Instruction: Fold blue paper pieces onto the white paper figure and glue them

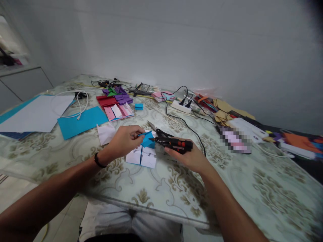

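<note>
A small folded piece of blue paper [148, 139] is pinched in the fingers of my left hand [127, 137]. Wrapped round a black glue gun [174, 144] is my right hand [188, 158], and the gun's nozzle points left, at or just over the blue paper; whether it touches I cannot tell. Under both, a white folded paper [147, 160] with blue edges lies on the table. Just behind the gun are scissors [157, 129], partly hidden by it. A white folded paper [106, 132] lies beside my left hand.
Blue and white sheets [37, 114] and a blue sheet [83, 122] lie left, with a white cable [82, 109]. Folded red paper [106, 101], purple and pink pieces sit at the back. A white power strip [181, 107] feeds black cords. A phone [234, 139] lies right.
</note>
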The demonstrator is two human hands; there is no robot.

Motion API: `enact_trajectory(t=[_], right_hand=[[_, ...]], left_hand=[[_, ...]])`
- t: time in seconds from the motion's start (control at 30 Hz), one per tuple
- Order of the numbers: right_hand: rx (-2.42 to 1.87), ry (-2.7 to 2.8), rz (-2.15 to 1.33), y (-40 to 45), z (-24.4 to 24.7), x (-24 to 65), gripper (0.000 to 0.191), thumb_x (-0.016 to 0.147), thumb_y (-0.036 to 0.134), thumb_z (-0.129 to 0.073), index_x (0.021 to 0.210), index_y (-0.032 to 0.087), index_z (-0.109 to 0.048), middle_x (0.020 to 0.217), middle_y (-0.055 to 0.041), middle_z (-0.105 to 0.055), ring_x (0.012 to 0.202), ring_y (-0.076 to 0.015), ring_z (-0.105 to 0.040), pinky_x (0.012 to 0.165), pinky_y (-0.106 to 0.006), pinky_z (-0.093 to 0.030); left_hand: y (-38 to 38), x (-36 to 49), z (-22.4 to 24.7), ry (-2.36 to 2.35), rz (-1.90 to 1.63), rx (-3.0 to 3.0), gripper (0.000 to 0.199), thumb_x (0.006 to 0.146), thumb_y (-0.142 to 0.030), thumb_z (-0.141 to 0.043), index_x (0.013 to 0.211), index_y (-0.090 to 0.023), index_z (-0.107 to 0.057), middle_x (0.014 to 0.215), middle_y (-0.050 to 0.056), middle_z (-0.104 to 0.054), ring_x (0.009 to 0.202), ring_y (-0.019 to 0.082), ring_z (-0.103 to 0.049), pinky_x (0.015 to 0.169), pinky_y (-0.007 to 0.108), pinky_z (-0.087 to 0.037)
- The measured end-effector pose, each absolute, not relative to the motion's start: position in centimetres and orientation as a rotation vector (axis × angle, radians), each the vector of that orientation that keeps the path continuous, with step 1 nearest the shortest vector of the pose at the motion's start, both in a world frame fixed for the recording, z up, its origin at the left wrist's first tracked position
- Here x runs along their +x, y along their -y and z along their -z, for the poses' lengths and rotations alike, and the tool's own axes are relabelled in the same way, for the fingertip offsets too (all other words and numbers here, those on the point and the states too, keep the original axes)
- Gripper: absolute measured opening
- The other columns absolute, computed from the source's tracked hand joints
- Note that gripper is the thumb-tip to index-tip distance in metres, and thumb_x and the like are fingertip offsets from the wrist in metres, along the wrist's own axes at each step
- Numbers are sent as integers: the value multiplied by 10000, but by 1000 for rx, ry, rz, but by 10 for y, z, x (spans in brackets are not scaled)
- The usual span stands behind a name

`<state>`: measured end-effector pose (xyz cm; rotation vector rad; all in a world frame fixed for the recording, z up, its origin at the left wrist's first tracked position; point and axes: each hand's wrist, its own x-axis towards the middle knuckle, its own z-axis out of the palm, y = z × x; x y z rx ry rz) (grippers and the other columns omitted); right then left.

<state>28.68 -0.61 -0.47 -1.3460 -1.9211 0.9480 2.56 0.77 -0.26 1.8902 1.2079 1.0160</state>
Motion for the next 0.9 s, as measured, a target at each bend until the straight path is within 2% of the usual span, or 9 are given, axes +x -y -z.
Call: enact_trajectory(t=[0.23, 0.47, 0.53, 0.6, 0.73, 0.9], right_hand=[[-1309, 1968, -925, 6, 8, 287, 367, 828, 544, -755, 795, 189, -670, 633, 17, -592, 584, -148, -489, 530, -257, -405], [-1413, 1870, -762, -1, -6, 320, 405, 792, 595, -768, 839, 193, -743, 727, -47, -727, 671, -216, -623, 594, -304, -505], [-1534, 1881, -689, -6, -6, 336, 483, 841, 662, -681, 710, 197, -687, 652, -52, -686, 604, -201, -589, 531, -298, -461], [-1684, 1792, -620, -14, -4, 351, 513, 888, 677, -576, 738, 196, -671, 695, -76, -703, 623, -217, -613, 519, -300, -452], [-2101, 1696, -319, -28, 7, 369, 438, 830, 628, -656, 828, 190, -669, 748, -121, -727, 707, -287, -662, 594, -350, -462], [-2231, 1712, -298, -34, 14, 384, 381, 794, 570, -710, 859, 196, -676, 861, -141, -749, 773, -313, -686, 679, -396, -483]], left_hand=[[-8, 26, 1, -1200, -1019, 1919, 183, 856, -249, -636, 920, -148, -776, 630, 17, -730, 531, 143, -673, 503, 204, -494], [-9, 24, 2, -1217, -1036, 1928, 188, 856, -252, -648, 925, -135, -777, 660, 28, -745, 537, 145, -669, 509, 209, -504], [-9, 24, 3, -1207, -1051, 1909, 196, 859, -255, -651, 942, -133, -779, 691, 33, -757, 544, 142, -671, 511, 207, -508], [-9, 24, 2, -1180, -1070, 1900, 212, 863, -252, -652, 971, -129, -787, 733, 40, -773, 564, 142, -675, 529, 209, -519], [-7, 24, -1, -1108, -1079, 1954, 220, 879, -234, -656, 995, -139, -817, 901, 65, -814, 641, 137, -688, 598, 218, -543], [-4, 22, -6, -1053, -1082, 2086, 219, 893, -178, -662, 1000, -160, -852, 930, 56, -815, 700, 129, -687, 637, 216, -512]])
